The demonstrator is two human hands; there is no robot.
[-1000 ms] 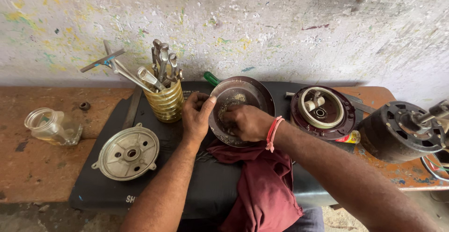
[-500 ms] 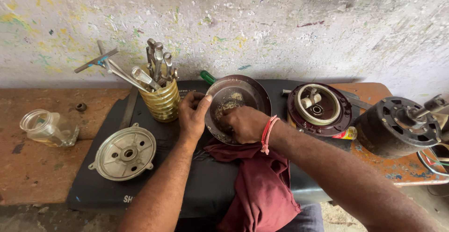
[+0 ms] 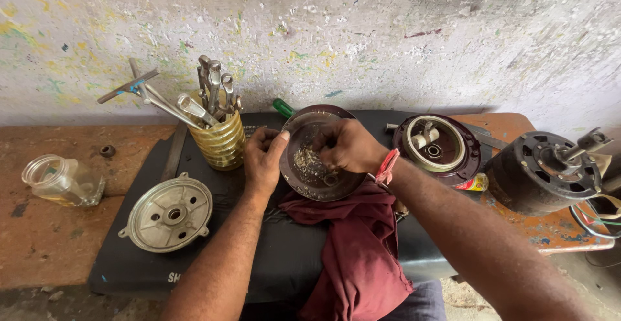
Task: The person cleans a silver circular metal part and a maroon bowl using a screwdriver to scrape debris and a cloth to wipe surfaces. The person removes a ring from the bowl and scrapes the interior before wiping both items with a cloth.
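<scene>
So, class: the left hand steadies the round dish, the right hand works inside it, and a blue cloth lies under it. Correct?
Not quite. The cloth is maroon, as the head view shows. The left hand does steady the dish, and the right hand works inside it.

round dark metal motor cover (image 3: 310,172) | tilted up, hollow side facing the camera | pale gritty residue inside | on black mat (image 3: 272,256), above maroon cloth (image 3: 356,243)

Right hand (image 3: 346,145) hides its fingertips inside the dish (image 3: 310,177).
</scene>
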